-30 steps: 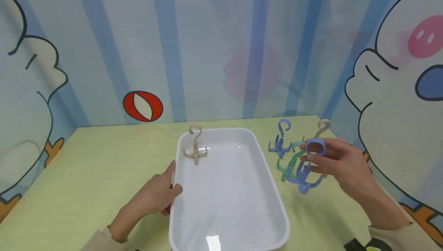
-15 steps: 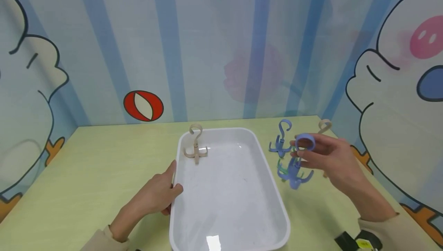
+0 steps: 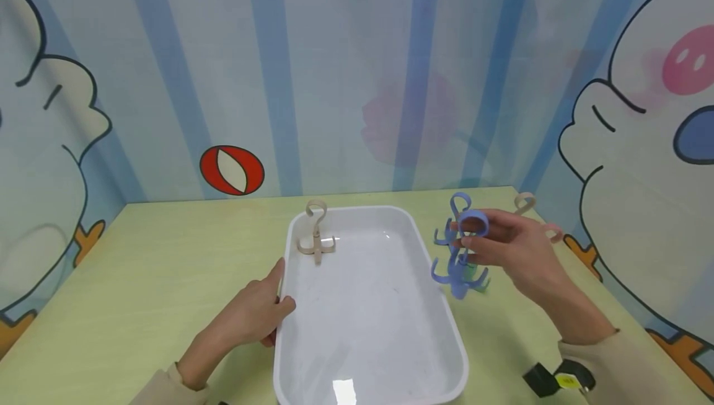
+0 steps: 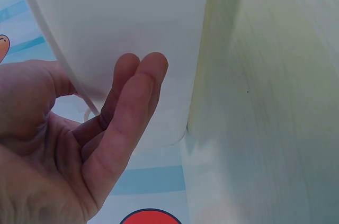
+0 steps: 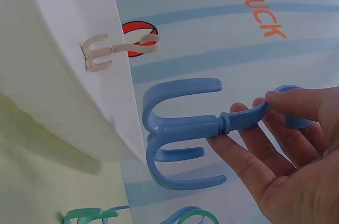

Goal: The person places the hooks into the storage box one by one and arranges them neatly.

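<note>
Head view: R hand [image 3: 515, 250] pinches blue hanger [image 3: 458, 281] by its stem [image 5: 246, 118], L hand [image 3: 253, 312] grips white tray [image 3: 368, 306], so best hold prongs [image 5: 185, 87] clear w/o tilting.

Looking like a makeshift booth: seeing a striped, cartoon-printed backdrop [image 3: 346, 82] enclosing a yellow-green surface [image 3: 184, 256] on three sides; reading "DUCK" lettering [image 5: 262, 14].
</note>
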`<act>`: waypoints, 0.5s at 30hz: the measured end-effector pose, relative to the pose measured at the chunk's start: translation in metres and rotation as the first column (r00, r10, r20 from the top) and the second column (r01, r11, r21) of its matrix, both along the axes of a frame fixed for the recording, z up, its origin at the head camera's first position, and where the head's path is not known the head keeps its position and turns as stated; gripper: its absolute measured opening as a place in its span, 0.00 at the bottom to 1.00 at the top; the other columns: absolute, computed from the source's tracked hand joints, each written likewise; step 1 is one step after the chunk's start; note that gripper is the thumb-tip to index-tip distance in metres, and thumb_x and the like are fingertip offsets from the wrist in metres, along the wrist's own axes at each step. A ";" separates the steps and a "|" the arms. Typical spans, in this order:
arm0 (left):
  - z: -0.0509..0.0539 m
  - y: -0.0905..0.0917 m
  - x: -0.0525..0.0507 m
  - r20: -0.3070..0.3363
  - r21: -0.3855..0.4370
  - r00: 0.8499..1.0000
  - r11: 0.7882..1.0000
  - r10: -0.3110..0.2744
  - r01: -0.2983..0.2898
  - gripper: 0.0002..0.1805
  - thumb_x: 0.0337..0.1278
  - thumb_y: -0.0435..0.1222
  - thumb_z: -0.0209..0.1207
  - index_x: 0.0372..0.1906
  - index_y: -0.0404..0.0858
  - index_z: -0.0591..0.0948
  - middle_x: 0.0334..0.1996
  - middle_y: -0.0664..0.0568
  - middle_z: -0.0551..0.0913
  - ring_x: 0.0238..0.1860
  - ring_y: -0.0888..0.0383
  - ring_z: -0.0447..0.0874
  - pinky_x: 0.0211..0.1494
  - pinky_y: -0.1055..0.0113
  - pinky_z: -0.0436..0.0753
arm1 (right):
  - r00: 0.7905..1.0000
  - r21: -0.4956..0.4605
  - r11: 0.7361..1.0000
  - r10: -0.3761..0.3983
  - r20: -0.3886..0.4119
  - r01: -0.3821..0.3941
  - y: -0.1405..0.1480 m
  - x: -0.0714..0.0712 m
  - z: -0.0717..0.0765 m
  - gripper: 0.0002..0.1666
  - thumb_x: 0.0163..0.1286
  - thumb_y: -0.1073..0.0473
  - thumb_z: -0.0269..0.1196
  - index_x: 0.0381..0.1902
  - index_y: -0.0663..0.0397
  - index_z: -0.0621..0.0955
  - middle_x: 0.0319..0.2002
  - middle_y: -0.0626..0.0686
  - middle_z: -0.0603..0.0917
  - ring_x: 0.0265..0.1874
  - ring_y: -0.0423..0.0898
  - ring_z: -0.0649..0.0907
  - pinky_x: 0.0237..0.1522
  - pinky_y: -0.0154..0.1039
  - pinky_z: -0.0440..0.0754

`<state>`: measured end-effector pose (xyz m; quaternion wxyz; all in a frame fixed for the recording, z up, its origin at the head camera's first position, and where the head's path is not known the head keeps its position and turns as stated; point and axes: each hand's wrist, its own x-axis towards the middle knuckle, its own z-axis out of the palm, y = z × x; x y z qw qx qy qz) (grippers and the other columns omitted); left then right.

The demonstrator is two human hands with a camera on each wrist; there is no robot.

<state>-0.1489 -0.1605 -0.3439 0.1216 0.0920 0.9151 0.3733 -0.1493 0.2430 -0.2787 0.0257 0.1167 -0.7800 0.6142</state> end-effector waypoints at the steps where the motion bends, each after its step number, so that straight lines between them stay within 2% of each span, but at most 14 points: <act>1: 0.000 0.000 0.000 0.002 0.000 1.000 1.000 0.001 -0.001 0.43 0.70 0.33 0.53 0.84 0.33 0.49 0.26 0.47 0.83 0.15 0.54 0.82 0.18 0.60 0.85 | 1.000 -0.012 1.000 0.009 0.001 -0.009 -0.002 -0.001 0.000 0.26 0.73 0.67 0.66 0.67 0.66 0.79 0.48 0.39 0.92 0.46 0.40 0.92 0.47 0.38 0.92; 8: 0.002 0.001 0.000 0.009 0.001 1.000 1.000 0.006 -0.006 0.42 0.70 0.33 0.53 0.84 0.34 0.50 0.28 0.46 0.83 0.15 0.54 0.82 0.18 0.60 0.85 | 0.998 -0.049 0.997 0.065 -0.016 -0.065 -0.014 -0.008 0.001 0.19 0.73 0.66 0.67 0.61 0.55 0.85 0.49 0.41 0.92 0.47 0.43 0.93 0.48 0.39 0.92; 11: 0.002 0.000 0.001 0.008 0.003 1.000 1.000 0.007 -0.007 0.43 0.70 0.33 0.53 0.85 0.34 0.50 0.27 0.45 0.83 0.15 0.55 0.83 0.18 0.60 0.85 | 0.996 -0.068 0.994 0.086 -0.009 -0.086 -0.019 -0.011 0.001 0.19 0.73 0.67 0.67 0.61 0.55 0.85 0.49 0.41 0.92 0.47 0.43 0.93 0.49 0.39 0.91; 15: 0.003 0.000 0.002 0.002 0.006 1.000 1.000 0.003 -0.003 0.43 0.69 0.33 0.53 0.85 0.34 0.50 0.27 0.45 0.83 0.15 0.54 0.82 0.18 0.59 0.85 | 0.996 -0.041 0.995 0.093 -0.001 -0.093 -0.025 -0.014 0.001 0.21 0.74 0.65 0.67 0.62 0.61 0.83 0.50 0.40 0.92 0.48 0.41 0.92 0.50 0.38 0.91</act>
